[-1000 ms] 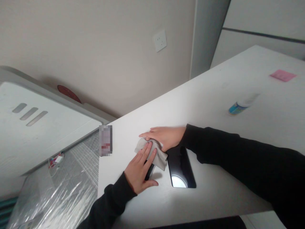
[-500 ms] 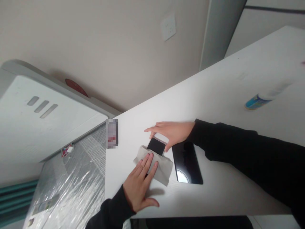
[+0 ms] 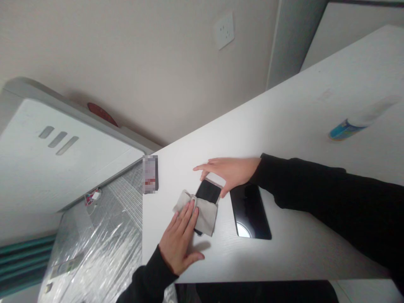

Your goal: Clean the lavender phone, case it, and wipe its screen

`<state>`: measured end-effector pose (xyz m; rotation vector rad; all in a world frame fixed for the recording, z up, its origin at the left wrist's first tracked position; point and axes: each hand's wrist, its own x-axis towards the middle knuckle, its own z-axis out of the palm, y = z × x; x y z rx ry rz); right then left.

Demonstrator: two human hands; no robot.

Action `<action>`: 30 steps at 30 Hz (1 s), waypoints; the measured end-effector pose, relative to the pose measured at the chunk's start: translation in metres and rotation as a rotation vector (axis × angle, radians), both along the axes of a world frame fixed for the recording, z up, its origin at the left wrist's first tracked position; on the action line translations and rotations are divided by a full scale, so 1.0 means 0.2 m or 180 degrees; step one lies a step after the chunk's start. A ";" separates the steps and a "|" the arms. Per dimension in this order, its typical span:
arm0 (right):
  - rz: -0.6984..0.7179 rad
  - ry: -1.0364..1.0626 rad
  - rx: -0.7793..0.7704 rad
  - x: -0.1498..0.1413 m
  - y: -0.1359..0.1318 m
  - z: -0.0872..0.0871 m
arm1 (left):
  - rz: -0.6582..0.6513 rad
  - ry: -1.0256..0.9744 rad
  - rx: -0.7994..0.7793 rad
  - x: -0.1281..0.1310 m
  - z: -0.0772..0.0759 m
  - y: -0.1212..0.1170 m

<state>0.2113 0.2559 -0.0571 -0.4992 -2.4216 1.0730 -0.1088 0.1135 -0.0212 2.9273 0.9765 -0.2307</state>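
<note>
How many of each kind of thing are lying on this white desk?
Black phone: 1
Larger black glossy slab: 1
Grey cloth: 1
Blue-labelled bottle: 1
Blurred item: 1
Total: 5

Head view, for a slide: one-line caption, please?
Left hand presses a grey cloth over a black smartphone, the right hand at its uncovered end.

A black-screened smartphone with a pale metallic rim lies flat on the white worktop, its lower part under a creased grey cleaning cloth. A dark sliver of phone shows beyond the cloth's edge.
</note>
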 end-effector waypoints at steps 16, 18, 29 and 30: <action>-0.0163 -0.0269 0.0314 0.00 0.00 0.02 | -0.0486 -0.0175 -0.0386 0.33 -0.02 0.35; -0.0163 -0.0248 0.0293 0.00 0.00 0.02 | -0.0441 -0.0279 -0.0440 0.32 -0.03 0.35; 0.0030 -0.0084 -0.0101 0.00 0.00 0.00 | -0.0059 -0.0018 -0.0284 -0.04 0.01 -0.13; 0.0033 -0.0065 -0.0102 0.00 0.00 0.00 | -0.0077 0.0021 -0.0281 -0.05 0.01 -0.13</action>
